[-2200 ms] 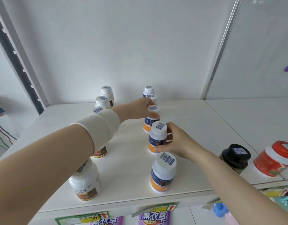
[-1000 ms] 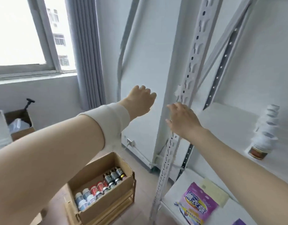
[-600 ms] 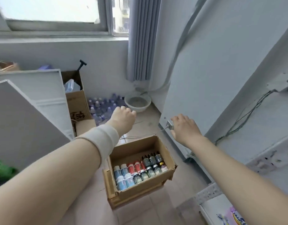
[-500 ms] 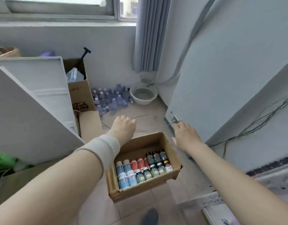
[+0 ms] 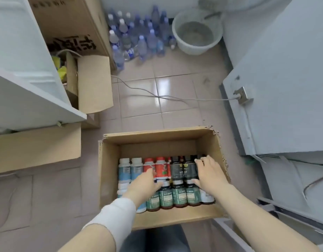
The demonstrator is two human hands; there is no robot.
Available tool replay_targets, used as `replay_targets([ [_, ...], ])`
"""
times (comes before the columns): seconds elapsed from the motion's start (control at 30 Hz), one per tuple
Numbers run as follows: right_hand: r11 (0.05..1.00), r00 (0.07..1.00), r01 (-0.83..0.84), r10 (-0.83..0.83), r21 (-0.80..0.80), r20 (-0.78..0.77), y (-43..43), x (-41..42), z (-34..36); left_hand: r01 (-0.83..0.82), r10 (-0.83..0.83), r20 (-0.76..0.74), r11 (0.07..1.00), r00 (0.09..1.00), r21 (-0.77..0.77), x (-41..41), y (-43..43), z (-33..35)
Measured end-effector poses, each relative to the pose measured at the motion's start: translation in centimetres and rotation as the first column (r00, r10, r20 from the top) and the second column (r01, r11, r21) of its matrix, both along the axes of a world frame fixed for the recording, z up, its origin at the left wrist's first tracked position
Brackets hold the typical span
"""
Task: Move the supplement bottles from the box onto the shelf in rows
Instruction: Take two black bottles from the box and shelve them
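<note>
Viewpoint: a head-worn camera looked straight down at a tiled floor and an open cardboard box (image 5: 157, 138).
Box: it sat on the floor just in front of the person, flaps open, so both hands could reach in from above.
Supplement bottles (image 5: 178, 194): they lay on their sides in two tight rows at the near end of the box; white and blue at the left, red beside them, black at the right, green-labelled ones nearest the person.
Left hand (image 5: 143, 186): it reached over the red and white bottles, fingers spread and not yet closed on anything; a white sleeve (image 5: 114, 214) covered the wrist.
Right hand (image 5: 209, 172): it lay over the black bottles at the right, fingers (image 5: 199, 162) spread across them and the thumb low, seemingly about to grasp; no firm grip was visible.
Shelf: not in view here.
Surroundings: clear water bottles (image 5: 137, 37) and a pale basin (image 5: 195, 31) stood well apart at the far wall.
Likely step: choosing bottles to lift out.
</note>
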State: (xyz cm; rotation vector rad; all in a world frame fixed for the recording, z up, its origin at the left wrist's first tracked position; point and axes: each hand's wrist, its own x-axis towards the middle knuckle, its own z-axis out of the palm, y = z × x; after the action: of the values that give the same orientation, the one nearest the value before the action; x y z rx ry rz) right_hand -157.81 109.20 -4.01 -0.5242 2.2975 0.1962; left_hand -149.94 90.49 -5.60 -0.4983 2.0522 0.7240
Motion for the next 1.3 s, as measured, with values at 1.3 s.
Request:
replay_targets([
  [1.3, -0.278, 0.222, 0.857, -0.563, -0.435, 0.796, -3.0, 8.4, 17.2, -0.466, 0.732, -0.023, 0.457, 0.681, 0.757, -1.8, -3.1, 19.4],
])
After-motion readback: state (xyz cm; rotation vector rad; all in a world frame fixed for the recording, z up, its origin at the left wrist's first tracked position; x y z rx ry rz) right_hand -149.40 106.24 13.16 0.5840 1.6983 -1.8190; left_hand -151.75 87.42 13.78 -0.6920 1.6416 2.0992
